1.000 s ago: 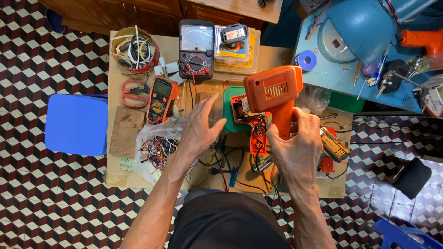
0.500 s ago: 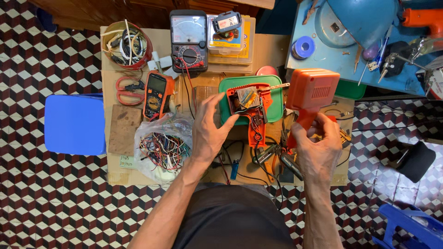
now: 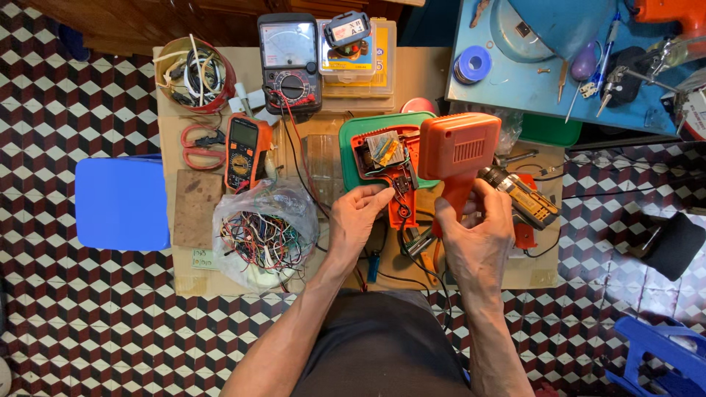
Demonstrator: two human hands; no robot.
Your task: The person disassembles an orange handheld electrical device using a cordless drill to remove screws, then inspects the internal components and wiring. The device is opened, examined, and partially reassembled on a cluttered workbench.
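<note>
Your right hand (image 3: 474,235) is clenched around the grip of the orange cover half (image 3: 460,158), holding it up off the surface with its broad vented face toward you and its handle running down into your palm. Your left hand (image 3: 358,220) rests on the open tool body (image 3: 390,173), which lies on the green tray (image 3: 351,140) near the middle of the surface. Your left fingers (image 3: 379,195) pinch at the lower part of the body, beside the exposed switch and wiring. From this height I cannot tell whether they grip a small part or only press on the shell.

The relation that matters here: the open body's long axis runs from the far edge of the surface toward you, handle end nearest your left fingers, motor end and its yellow-blue wire bundle away from you. The cover half sits just to the right of it, close to parallel, with its left edge overlapping the body's right side in this view. So the two halves are side by side, the cover raised and the body lying flat.

A yellow and black drill (image 3: 518,195) lies just right of your right hand, and the bag of coloured wires (image 3: 261,235) sits left of your left wrist, toward the near-left corner.
</note>
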